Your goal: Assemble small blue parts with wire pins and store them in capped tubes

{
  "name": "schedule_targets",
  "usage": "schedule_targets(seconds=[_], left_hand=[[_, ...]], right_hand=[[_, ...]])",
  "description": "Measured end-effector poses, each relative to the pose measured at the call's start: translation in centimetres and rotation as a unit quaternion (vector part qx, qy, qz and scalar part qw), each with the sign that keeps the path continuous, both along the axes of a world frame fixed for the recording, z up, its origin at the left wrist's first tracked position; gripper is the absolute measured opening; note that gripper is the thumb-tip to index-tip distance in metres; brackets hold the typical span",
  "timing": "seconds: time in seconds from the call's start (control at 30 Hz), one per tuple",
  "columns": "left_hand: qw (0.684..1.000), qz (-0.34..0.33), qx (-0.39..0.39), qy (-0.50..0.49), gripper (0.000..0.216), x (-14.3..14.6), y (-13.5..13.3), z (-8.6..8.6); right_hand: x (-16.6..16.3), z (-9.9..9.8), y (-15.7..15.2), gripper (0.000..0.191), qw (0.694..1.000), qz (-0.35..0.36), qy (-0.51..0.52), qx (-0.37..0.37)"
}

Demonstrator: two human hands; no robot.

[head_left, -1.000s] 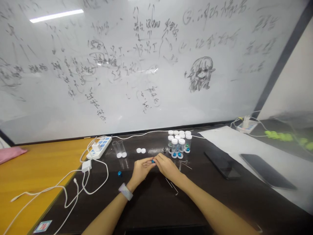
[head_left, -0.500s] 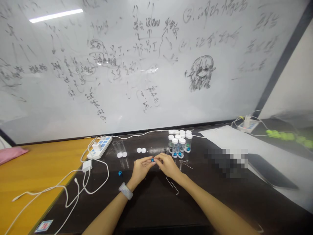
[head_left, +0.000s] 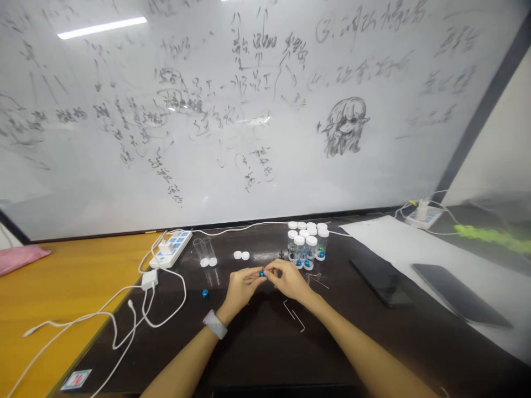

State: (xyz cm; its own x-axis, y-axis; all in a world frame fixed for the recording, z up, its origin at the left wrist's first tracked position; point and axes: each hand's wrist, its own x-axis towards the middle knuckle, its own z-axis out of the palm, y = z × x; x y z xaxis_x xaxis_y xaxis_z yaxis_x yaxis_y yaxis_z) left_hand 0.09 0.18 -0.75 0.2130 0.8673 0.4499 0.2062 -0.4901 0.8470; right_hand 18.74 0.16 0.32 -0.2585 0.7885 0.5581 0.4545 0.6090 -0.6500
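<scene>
Left hand: reaching in from the bottom of the frame to its centre, the left hand [head_left: 243, 287] has thumb and fingers pinched on a small shiny blue piece [head_left: 261, 273]; a pale band [head_left: 214, 324] circles the wrist.
Right hand: coming from the lower right, the right hand [head_left: 288, 279] meets the left at the same blue piece, its fingertips close together there; whether they grip it or only touch it, I cannot tell.
Blue piece: at the centre of the frame, just below the middle, partly hidden by fingers.
Second blue piece: another blue part [head_left: 205, 294] lies left of the hands on the dark tabletop [head_left: 249, 359].
Jars: right of centre, beyond the right hand, a cluster of clear jars with white lids [head_left: 311, 241] stands upright, some with blue or green bits inside; a small black part [head_left: 281, 255] sits just to their left.
Tubes and caps: left of centre, two clear tubes [head_left: 208, 246] stand on white caps, with two loose white caps [head_left: 241, 255] nearby, side by side.
Rods: thin bent metal rods [head_left: 298, 320] lie below the right hand.
Edges: at left, a white power strip [head_left: 179, 244] and cables; at right, two dark phones [head_left: 381, 283].
Background: a scribbled whiteboard [head_left: 265, 182] fills the top.
</scene>
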Motion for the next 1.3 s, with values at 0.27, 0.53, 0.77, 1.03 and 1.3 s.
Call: schedule_targets(seconds=[0.27,0.53,0.77,1.03,1.3], left_hand=[[1.0,-0.006,-0.024,-0.012,0.031,0.1,-0.2,0.2],[0.99,-0.033,-0.115,-0.068,0.037,0.1,0.4,0.2],[0.989,-0.032,-0.122,-0.076,0.036,0.3,0.1,0.6],[0.99,-0.03,-0.114,-0.077,0.036,0.3,0.1,0.7],[0.992,-0.035,-0.105,-0.061,0.035,0.3,0.0,0.4]], right_hand=[[0.1,0.0,-0.5,0.02,0.993,0.001,-0.082,0.085],[-0.1,0.2,-0.1,0.012,1.0,-0.019,0.007,0.001],[-0.2,0.8,-0.5,0.009,0.999,-0.009,0.028,-0.04],[0.2,1.2,-0.6,0.01,1.0,-0.004,-0.021,0.016],[0.0,1.2,-0.5,0.007,1.0,0.0,0.002,-0.028]])
